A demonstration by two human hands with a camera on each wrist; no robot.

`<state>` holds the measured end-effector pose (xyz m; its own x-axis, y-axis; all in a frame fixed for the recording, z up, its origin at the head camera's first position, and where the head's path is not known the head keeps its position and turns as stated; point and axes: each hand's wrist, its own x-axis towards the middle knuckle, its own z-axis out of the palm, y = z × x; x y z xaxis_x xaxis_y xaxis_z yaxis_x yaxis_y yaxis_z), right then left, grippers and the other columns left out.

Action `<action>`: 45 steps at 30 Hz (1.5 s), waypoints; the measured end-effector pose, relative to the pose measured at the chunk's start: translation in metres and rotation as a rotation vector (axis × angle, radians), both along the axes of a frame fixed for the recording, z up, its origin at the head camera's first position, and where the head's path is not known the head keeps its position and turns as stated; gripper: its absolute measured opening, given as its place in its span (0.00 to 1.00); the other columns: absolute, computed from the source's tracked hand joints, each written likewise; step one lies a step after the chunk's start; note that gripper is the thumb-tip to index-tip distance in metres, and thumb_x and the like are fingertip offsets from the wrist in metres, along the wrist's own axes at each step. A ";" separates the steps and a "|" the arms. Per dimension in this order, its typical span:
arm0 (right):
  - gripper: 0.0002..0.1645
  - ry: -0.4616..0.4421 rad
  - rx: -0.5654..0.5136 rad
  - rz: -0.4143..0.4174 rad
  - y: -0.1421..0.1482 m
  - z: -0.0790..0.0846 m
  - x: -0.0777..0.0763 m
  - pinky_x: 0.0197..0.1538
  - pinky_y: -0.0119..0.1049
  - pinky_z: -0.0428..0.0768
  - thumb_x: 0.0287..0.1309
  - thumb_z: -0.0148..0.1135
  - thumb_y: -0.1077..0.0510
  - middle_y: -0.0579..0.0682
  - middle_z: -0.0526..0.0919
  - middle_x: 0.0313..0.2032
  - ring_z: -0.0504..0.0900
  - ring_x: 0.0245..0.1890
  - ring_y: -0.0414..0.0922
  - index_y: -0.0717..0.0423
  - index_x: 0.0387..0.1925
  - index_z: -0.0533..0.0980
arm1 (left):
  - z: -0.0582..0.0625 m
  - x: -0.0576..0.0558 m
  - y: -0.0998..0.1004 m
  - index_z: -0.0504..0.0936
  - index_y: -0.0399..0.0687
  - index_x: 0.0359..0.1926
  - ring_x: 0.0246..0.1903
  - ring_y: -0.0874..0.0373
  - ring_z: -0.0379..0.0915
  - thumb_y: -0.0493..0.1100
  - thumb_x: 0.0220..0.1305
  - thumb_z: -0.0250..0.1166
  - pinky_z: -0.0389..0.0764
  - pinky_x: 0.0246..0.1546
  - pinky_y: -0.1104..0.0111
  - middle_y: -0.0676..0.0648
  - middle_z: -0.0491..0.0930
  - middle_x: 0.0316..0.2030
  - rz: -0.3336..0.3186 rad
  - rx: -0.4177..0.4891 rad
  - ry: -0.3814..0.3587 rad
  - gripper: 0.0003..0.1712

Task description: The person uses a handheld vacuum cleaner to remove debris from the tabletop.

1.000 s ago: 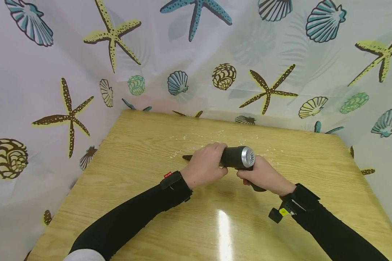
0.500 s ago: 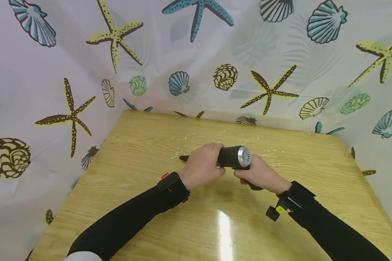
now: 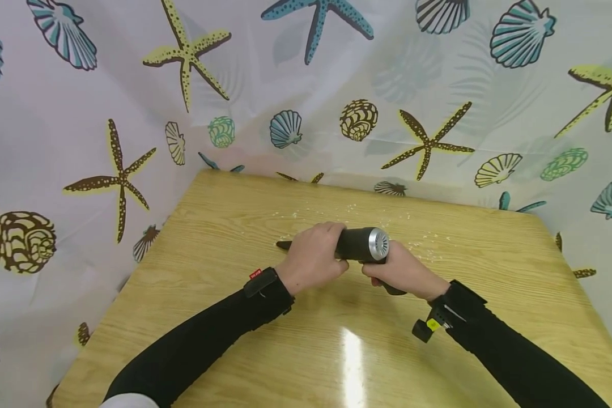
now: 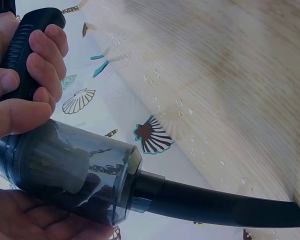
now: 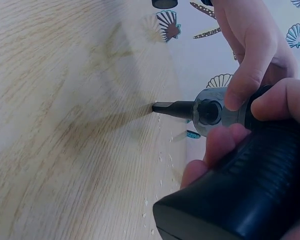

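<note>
A black handheld vacuum cleaner with a silver vented end is held over the table by both hands. My left hand grips its body from above, near the clear dust cup. Around the black handle curl the fingers of my right hand. The narrow black nozzle points left in the head view, and its tip is at the tabletop in the right wrist view. Small white crumbs lie scattered on the wood beyond the hands.
The wooden table spreads beneath both arms. A white curtain printed with starfish and shells hangs along its back and sides. Each wrist wears a black strap, and a small black camera sticks out at the right one.
Both hands have moved slightly left with the vacuum cleaner, its nozzle tip shifting the same way over the table. The grip of each hand looks the same. The head view has shifted a little.
</note>
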<state>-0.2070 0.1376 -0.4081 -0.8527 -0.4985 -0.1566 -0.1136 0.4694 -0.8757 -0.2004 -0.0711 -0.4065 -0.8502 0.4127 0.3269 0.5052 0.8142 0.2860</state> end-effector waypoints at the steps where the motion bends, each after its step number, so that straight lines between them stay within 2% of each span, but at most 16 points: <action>1: 0.32 0.001 0.005 -0.001 0.000 0.000 0.000 0.28 0.48 0.79 0.53 0.61 0.63 0.64 0.77 0.28 0.78 0.25 0.61 0.56 0.61 0.65 | 0.000 0.000 0.000 0.75 0.42 0.53 0.38 0.58 0.73 0.50 0.43 0.72 0.81 0.35 0.62 0.46 0.80 0.43 0.002 -0.001 0.000 0.34; 4: 0.34 0.014 0.015 0.000 -0.001 0.001 -0.001 0.27 0.45 0.78 0.53 0.62 0.63 0.66 0.77 0.29 0.78 0.24 0.61 0.56 0.62 0.64 | 0.001 -0.001 0.000 0.75 0.42 0.53 0.38 0.58 0.74 0.50 0.43 0.72 0.81 0.34 0.62 0.46 0.80 0.43 0.007 -0.007 -0.003 0.34; 11: 0.34 0.039 0.004 0.006 -0.002 0.004 -0.002 0.25 0.40 0.77 0.52 0.61 0.64 0.60 0.78 0.33 0.78 0.21 0.53 0.54 0.62 0.65 | 0.002 -0.004 0.000 0.75 0.42 0.53 0.38 0.58 0.74 0.49 0.43 0.72 0.81 0.34 0.61 0.47 0.80 0.43 0.012 0.001 -0.006 0.35; 16: 0.34 0.048 0.012 -0.003 -0.001 0.005 -0.001 0.25 0.40 0.77 0.52 0.61 0.64 0.60 0.78 0.31 0.78 0.22 0.55 0.57 0.62 0.65 | 0.002 -0.005 0.001 0.75 0.42 0.53 0.37 0.59 0.73 0.49 0.42 0.72 0.81 0.33 0.62 0.47 0.80 0.42 0.003 0.010 0.004 0.34; 20: 0.33 0.044 0.031 -0.011 0.001 0.007 0.001 0.25 0.39 0.76 0.53 0.61 0.65 0.59 0.77 0.29 0.78 0.21 0.52 0.59 0.62 0.65 | 0.002 -0.005 0.003 0.75 0.41 0.52 0.37 0.58 0.74 0.49 0.42 0.72 0.81 0.34 0.62 0.46 0.80 0.42 -0.011 0.011 0.014 0.34; 25: 0.32 0.052 0.045 -0.013 -0.002 0.023 0.011 0.25 0.40 0.76 0.53 0.59 0.67 0.58 0.77 0.25 0.77 0.20 0.48 0.66 0.61 0.65 | 0.002 -0.005 0.006 0.75 0.42 0.53 0.40 0.58 0.73 0.49 0.43 0.72 0.81 0.36 0.62 0.46 0.79 0.45 -0.018 0.005 0.009 0.35; 30: 0.31 0.050 0.046 -0.027 -0.004 0.037 0.020 0.26 0.39 0.75 0.53 0.58 0.69 0.57 0.77 0.24 0.77 0.22 0.56 0.69 0.60 0.65 | 0.003 -0.006 0.009 0.76 0.41 0.53 0.39 0.58 0.73 0.48 0.42 0.72 0.81 0.35 0.62 0.46 0.80 0.44 -0.024 0.015 0.008 0.34; 32: 0.30 0.050 0.042 -0.032 -0.004 0.037 0.022 0.26 0.39 0.75 0.53 0.58 0.69 0.57 0.77 0.25 0.77 0.23 0.57 0.69 0.59 0.65 | 0.003 -0.006 0.010 0.76 0.41 0.52 0.39 0.58 0.73 0.48 0.42 0.72 0.81 0.35 0.61 0.46 0.80 0.44 -0.029 0.020 0.010 0.34; 38: 0.31 0.073 0.043 -0.038 -0.002 0.036 0.023 0.26 0.40 0.76 0.52 0.58 0.69 0.61 0.78 0.28 0.77 0.21 0.50 0.70 0.60 0.65 | 0.002 -0.008 0.013 0.75 0.42 0.53 0.39 0.59 0.73 0.47 0.43 0.71 0.81 0.36 0.62 0.46 0.79 0.44 -0.041 0.024 -0.001 0.34; 45: 0.32 0.080 0.045 -0.052 -0.002 0.035 0.023 0.25 0.38 0.75 0.52 0.58 0.69 0.57 0.77 0.25 0.76 0.19 0.46 0.69 0.61 0.65 | 0.002 -0.009 0.015 0.75 0.42 0.53 0.39 0.59 0.72 0.47 0.42 0.71 0.80 0.36 0.62 0.47 0.79 0.44 -0.042 0.028 -0.008 0.33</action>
